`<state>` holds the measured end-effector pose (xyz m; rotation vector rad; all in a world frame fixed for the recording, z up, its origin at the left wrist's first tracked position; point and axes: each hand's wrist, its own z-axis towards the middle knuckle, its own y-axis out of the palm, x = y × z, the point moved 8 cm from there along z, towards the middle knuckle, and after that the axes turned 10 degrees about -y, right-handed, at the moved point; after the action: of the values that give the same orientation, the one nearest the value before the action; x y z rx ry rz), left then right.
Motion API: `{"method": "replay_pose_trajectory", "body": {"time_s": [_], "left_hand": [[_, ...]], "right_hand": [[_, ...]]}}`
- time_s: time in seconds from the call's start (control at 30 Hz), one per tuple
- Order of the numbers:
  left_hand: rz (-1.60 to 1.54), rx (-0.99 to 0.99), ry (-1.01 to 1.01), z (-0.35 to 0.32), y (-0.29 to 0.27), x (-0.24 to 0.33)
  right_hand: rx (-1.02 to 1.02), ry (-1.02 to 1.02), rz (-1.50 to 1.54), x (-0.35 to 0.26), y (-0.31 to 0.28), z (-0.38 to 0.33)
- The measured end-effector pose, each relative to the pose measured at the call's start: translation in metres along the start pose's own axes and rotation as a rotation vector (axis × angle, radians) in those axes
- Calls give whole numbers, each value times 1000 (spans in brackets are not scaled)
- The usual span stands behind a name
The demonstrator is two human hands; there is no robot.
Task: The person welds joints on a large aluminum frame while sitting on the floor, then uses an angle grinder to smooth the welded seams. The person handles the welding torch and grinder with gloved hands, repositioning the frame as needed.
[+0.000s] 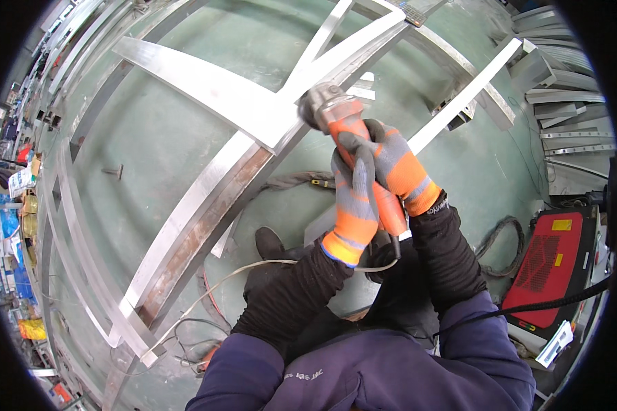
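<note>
An orange angle grinder (349, 127) with a grey metal head is held up in front of me, its head tilted toward the far left. My left hand (354, 198), in a grey and orange work glove, is closed round the near side of its body. Further up, my right hand (401, 164), gloved alike, wraps the right side of the body near the head. Just beyond the grinder's head is a welded metal frame (253, 109), where a wide tapered bar meets a long beam. The grinder's disc is blurred, and I cannot tell whether it touches the metal.
A pale power cable (253, 264) runs from the grinder across the floor to the left. To my right stands a red and black machine (547, 267) with a coiled dark hose (507, 240) beside it. Metal profiles (569, 75) are stacked at the far right.
</note>
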<state>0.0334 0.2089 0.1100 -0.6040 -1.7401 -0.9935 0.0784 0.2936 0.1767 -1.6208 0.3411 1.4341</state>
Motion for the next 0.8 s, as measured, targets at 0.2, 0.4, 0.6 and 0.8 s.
{"method": "replay_pose_trajectory", "body": {"time_s": [0.2, 0.4, 0.6, 0.8], "left_hand": [[-335, 45, -166, -37, -12, 7], [-152, 123, -29, -37, -13, 35], [214, -39, 125, 2, -6, 25], [265, -220, -168, 22, -11, 3]], "right_hand": [[-266, -99, -16, -30, 34, 1], [-372, 1, -66, -36, 41, 5], [-6, 132, 83, 1, 9, 6], [274, -348, -514, 41, 15, -32]]}}
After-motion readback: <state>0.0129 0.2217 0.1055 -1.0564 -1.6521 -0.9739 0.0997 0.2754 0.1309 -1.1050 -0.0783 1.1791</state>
